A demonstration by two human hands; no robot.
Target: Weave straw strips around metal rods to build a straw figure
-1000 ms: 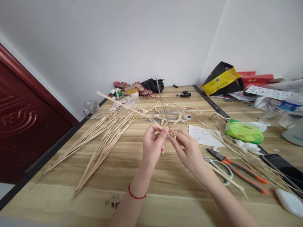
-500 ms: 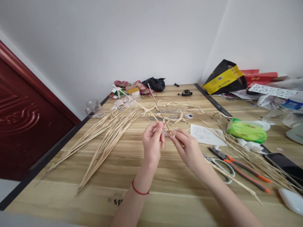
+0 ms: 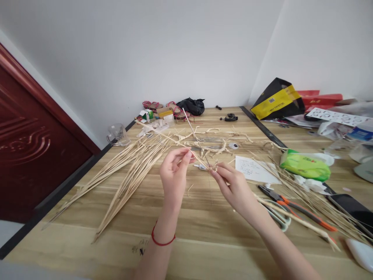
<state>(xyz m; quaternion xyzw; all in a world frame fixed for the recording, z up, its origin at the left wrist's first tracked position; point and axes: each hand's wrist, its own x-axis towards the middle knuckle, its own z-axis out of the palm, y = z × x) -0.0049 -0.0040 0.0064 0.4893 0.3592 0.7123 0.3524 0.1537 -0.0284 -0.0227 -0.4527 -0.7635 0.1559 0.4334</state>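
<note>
The left hand (image 3: 175, 171) is now held farther left, drawn apart from the right hand (image 3: 233, 186), its fingers narrowed on a pale strip (image 3: 199, 159); a bent sliver (image 3: 190, 189) is revealed on the desk (image 3: 210, 237). A thin rod (image 3: 192, 128) is tilted above a knotted piece (image 3: 214, 168), which is pinched in the right fingers. Farther right, the pliers (image 3: 309, 215) are crossed by a pale branch (image 3: 303, 223)

The table (image 3: 186, 233) is of smooth wood, the door (image 3: 37, 144) looks glossy, and the mug (image 3: 117, 134) is of clear, shiny material
</note>
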